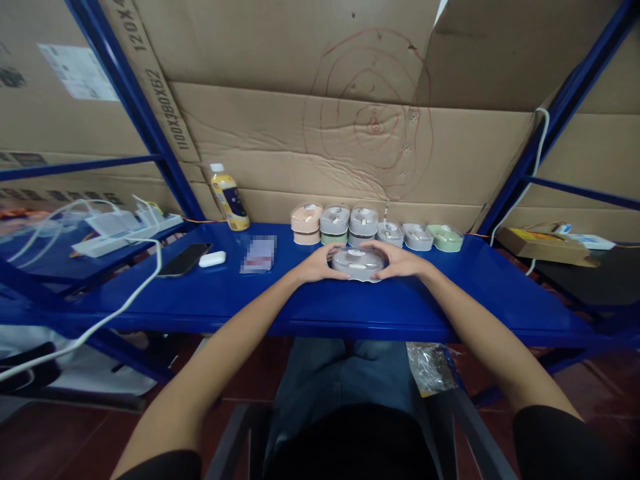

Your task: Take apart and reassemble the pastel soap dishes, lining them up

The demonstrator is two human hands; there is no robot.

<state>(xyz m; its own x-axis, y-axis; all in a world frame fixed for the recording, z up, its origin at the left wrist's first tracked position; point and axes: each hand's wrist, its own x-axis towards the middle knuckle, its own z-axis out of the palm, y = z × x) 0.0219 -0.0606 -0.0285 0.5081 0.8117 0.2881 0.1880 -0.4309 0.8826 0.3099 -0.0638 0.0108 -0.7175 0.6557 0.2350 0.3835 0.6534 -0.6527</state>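
A grey oval lidded box, like a small lunch box with a pale clip at its front, rests on the blue table in front of me. My left hand is wrapped round its left end, thumb along the front. Round the right end curls my right hand in the same way. Just behind stand stacked boxes of the same kind: a pink stack, a grey-and-green stack and a grey stack. Single grey boxes and a green box continue the row rightward.
Left on the table are a yellow drink bottle, a blurred-out packet, a white earbud case and a black phone. A white cable hangs over the left side. Cardboard walls the back between blue posts.
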